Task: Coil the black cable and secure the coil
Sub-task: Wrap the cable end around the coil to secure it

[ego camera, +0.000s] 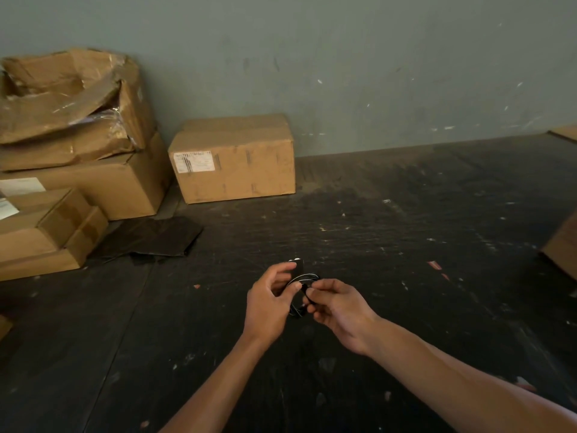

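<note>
Black cable (300,295) coil pinched by left hand (271,303) and right hand (338,310); box label (193,161) unreadable.

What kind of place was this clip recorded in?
Probably a storeroom or warehouse corner. Stacked cardboard boxes, one torn open, and a sealed carton with a shipping label stand against a scuffed grey-green wall on a worn dark floor.
</note>
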